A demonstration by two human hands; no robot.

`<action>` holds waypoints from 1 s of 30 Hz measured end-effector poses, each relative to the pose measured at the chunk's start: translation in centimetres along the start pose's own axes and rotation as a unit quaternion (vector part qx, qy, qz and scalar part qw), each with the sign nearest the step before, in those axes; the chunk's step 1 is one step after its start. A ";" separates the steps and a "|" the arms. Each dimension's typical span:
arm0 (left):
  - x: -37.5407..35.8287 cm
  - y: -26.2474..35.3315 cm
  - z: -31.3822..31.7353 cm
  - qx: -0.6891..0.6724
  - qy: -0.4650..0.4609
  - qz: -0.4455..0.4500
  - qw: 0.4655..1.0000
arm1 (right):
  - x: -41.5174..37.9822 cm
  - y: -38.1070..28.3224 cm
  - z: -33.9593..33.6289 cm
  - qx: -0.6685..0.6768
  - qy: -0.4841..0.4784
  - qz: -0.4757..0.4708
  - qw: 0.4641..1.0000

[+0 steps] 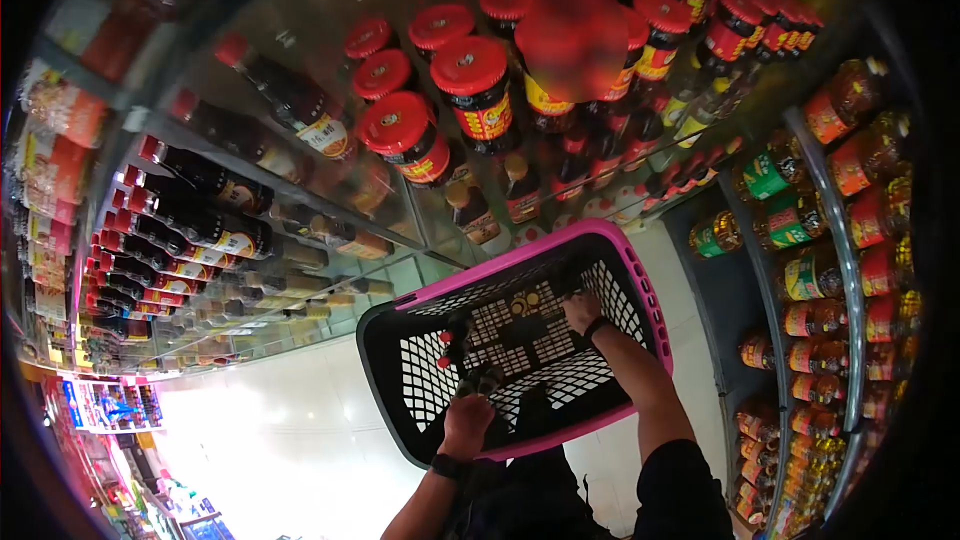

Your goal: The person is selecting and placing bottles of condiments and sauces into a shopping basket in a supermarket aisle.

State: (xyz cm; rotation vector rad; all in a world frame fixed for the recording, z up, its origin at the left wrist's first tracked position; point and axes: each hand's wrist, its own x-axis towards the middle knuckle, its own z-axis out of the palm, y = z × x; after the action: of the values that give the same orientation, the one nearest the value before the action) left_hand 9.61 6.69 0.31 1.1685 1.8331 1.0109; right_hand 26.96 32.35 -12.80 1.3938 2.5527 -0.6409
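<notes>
A black shopping basket (512,265) with a pink rim tilts in front of my body, its mesh floor and sides showing. My left hand (467,425) is closed at the near left of the basket, around a dark thing that looks like a bottle neck but is too dim to name. Beside it, small bottles with red caps (444,362) lie inside the basket. Over the right part of the basket, my right hand (581,313) is closed, its fingertips on something dark that I cannot make out.
Glass shelves ahead hold red-lidded jars (470,67) and a dark sauce bottle (322,130). More dark bottles with red caps (200,225) line the shelf at left. Oil bottles (815,320) fill the rack at right. Pale floor (290,430) lies below.
</notes>
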 end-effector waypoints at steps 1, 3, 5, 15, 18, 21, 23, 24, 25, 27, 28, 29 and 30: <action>0.2 -2.0 0.3 -0.273 -0.021 -0.104 0.956 | -1.5 -0.7 -1.7 -0.044 -0.061 -0.047 0.996; 1.3 -0.8 0.4 -0.539 -0.010 -0.274 0.797 | -2.6 -0.7 -3.0 -0.002 -0.037 -0.072 0.997; 1.1 -1.7 0.1 -0.577 -0.008 -0.302 0.759 | -5.7 -2.2 -6.5 0.034 -0.005 -0.094 0.995; 2.7 2.5 -2.0 -0.449 -0.014 -0.538 0.713 | -16.0 -11.6 -25.4 0.420 -0.100 -0.028 0.902; 1.6 4.6 -4.1 -0.672 -0.219 -0.362 0.607 | -16.9 -12.7 -27.1 0.538 -0.134 0.020 0.832; 0.6 7.6 -5.6 -0.682 -0.205 -0.362 0.601 | -18.2 -14.1 -27.3 0.584 -0.101 0.010 0.805; 0.0 8.7 -6.5 -0.621 -0.181 -0.347 0.680 | -18.4 -14.7 -26.3 0.614 -0.068 0.005 0.787; -0.3 8.6 -6.8 -0.621 -0.182 -0.346 0.679 | -18.6 -15.0 -25.5 0.642 -0.040 0.003 0.765; -0.5 8.2 -7.1 -0.625 -0.182 -0.348 0.675 | -18.7 -15.1 -24.6 0.641 -0.039 0.004 0.766; -1.1 8.1 -8.3 -0.637 -0.195 -0.339 0.664 | -18.8 -15.3 -22.5 0.582 0.051 -0.084 0.807; -1.3 7.1 -8.6 -0.638 -0.196 -0.339 0.664 | -18.8 -15.9 -21.4 0.581 0.052 -0.083 0.808; -1.4 5.4 -8.6 -0.598 -0.200 -0.295 0.718 | -18.8 -16.8 -20.0 0.698 0.058 -0.014 0.713; -1.7 4.3 -8.6 -0.555 -0.203 -0.250 0.767 | -18.8 -17.4 -18.4 0.796 0.064 0.056 0.599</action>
State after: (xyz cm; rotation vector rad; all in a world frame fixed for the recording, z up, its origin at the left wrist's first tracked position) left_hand 4.14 4.36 8.07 0.1041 0.7966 1.1124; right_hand 24.01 17.91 15.06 1.6943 1.3359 -3.2355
